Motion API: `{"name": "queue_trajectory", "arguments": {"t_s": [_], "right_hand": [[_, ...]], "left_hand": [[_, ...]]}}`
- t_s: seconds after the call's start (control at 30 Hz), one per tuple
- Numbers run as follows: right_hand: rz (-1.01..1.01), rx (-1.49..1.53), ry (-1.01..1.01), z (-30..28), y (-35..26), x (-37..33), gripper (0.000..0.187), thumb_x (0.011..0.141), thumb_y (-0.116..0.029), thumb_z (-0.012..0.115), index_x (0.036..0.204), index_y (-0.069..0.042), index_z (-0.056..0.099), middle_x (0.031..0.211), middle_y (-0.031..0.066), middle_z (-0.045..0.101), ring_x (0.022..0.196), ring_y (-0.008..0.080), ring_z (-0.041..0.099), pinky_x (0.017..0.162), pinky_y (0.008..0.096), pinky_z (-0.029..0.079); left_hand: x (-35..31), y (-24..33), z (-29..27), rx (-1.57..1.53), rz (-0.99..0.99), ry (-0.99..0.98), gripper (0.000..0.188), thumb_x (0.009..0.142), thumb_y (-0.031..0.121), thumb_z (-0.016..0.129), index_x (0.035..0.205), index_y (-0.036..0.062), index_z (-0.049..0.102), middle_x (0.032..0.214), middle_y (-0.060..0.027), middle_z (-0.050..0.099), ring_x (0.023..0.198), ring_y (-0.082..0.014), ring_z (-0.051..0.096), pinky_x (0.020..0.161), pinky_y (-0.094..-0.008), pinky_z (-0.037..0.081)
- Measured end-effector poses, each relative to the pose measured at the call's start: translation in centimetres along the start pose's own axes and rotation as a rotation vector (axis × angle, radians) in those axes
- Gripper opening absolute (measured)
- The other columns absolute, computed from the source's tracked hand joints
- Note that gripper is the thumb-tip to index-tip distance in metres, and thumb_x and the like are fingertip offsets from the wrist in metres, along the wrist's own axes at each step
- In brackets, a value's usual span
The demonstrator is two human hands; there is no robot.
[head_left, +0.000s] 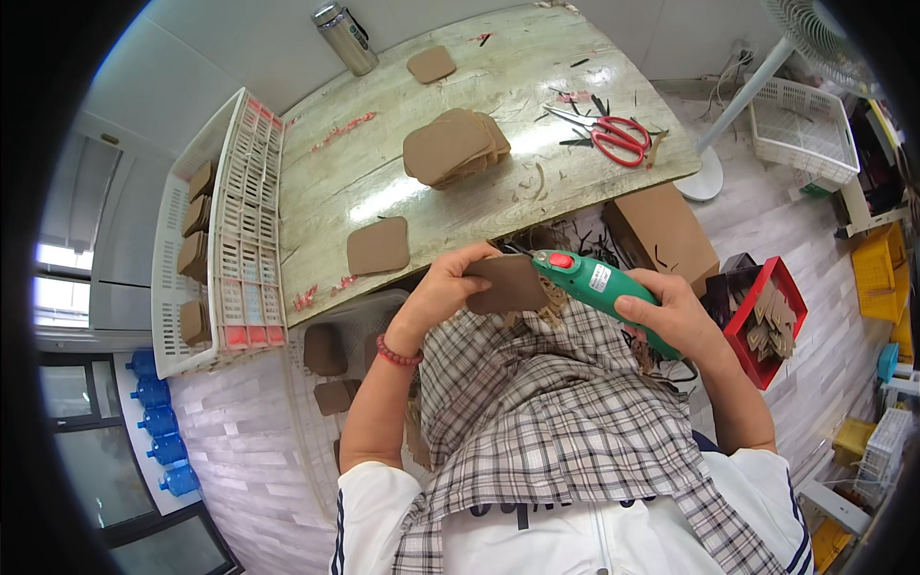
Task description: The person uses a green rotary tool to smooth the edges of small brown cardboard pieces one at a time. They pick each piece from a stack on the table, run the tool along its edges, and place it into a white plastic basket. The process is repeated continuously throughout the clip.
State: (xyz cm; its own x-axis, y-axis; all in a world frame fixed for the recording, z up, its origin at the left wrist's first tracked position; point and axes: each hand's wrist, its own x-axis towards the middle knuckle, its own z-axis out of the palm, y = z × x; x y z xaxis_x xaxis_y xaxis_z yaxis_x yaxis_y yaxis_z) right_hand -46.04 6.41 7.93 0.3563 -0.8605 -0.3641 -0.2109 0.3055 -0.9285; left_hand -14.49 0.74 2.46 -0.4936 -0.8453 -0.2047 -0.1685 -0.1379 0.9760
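Note:
My left hand (448, 293), with a red bead bracelet at the wrist, pinches a brown rounded-square sheet piece (510, 285) by its left side. Closed round the body of green electric scissors (604, 284) with a red button, my right hand (669, 311) holds their narrow dark tip at the piece's upper right edge. Thin curled trimmings hang by that edge, over my checked apron (537, 412). One similar brown piece (378, 246) lies at the table's near edge. Beyond it stands an uneven stack of brown pieces (455, 148).
Red-handled scissors (621, 140) lie among dark scraps on the worn table (326, 177). A steel flask (345, 38) stands at the back. White crate (244, 220) holds brown pieces on the left. At right are a cardboard box (661, 230), a red bin (767, 316) and a fan (815, 38).

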Motion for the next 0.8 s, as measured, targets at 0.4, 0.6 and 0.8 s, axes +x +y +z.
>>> {"name": "queue_trajectory", "arguments": {"t_s": [0.4,0.6,0.8], "right_hand": [[-0.051,0.052,0.147,0.5,1.9,-0.6,0.038,0.089,-0.030,0.068,0.107,0.002,0.063,0.072,0.0005,0.057,0.059,0.0061,0.051,0.053,0.0217,0.042],[-0.061,0.069,0.117,0.7,1.5,-0.9,0.037,0.089,-0.030,0.068,0.108,0.002,0.063,0.071,-0.0001,0.057,0.059,0.0051,0.051,0.053,0.0212,0.042],[-0.047,0.045,0.108,0.9,1.0,-1.0,0.036,0.088,-0.029,0.069,0.109,0.001,0.063,0.071,-0.0013,0.056,0.060,0.0047,0.050,0.053,0.0208,0.042]], "left_hand": [[0.1,-3.0,1.1,-0.695,0.201,0.352,0.035,0.081,-0.016,0.055,0.111,0.0013,0.062,0.106,-0.0052,0.067,0.097,-0.0145,0.063,0.088,-0.0294,0.051],[0.4,-3.5,1.5,-0.755,0.252,0.324,0.036,0.081,-0.016,0.055,0.112,0.0020,0.061,0.108,-0.0058,0.066,0.100,-0.0154,0.063,0.089,-0.0305,0.051],[0.3,-3.5,1.5,-0.711,0.189,0.290,0.038,0.081,-0.015,0.056,0.115,0.0020,0.060,0.109,-0.0054,0.066,0.100,-0.0150,0.062,0.090,-0.0309,0.050]]}}
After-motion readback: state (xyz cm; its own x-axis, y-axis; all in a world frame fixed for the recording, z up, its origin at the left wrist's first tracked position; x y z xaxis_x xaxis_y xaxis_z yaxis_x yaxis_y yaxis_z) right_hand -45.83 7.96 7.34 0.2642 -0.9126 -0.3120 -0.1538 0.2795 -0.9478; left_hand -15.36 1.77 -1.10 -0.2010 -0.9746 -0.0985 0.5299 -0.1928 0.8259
